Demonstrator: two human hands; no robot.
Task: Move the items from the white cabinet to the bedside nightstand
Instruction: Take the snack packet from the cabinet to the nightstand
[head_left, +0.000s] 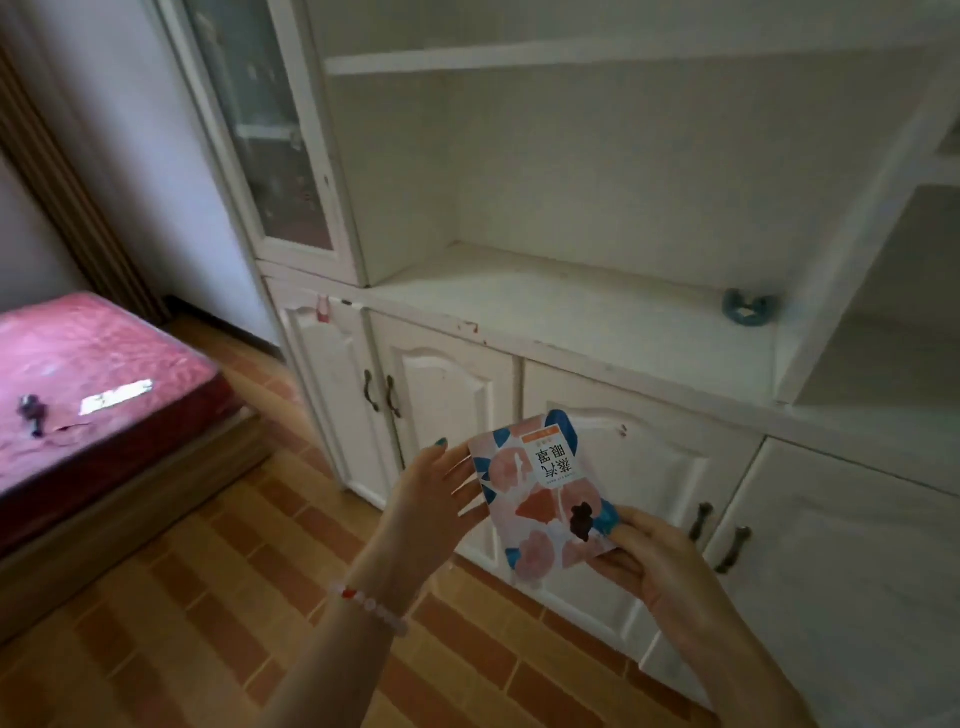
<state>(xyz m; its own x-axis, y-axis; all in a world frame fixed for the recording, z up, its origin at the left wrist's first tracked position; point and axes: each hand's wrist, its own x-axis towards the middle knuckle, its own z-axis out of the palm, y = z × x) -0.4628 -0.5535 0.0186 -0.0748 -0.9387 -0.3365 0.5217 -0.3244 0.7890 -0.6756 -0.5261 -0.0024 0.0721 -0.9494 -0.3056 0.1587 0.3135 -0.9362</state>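
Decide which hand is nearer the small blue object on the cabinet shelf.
Right. The right hand, holding the floral packet, is below the blue object and slightly left; the left hand is farther left, at the packet's opposite edge.

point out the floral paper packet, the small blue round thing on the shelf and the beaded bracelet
floral pink-and-blue paper packet (537, 499): head view, its printed middle
small blue round object (749, 308): head view, its centre
pale pink beaded bracelet (371, 608): head view, a middle bead

The open shelf (571, 317) gives wide room for a hand (a small blue object (748, 307) occupies its right end).
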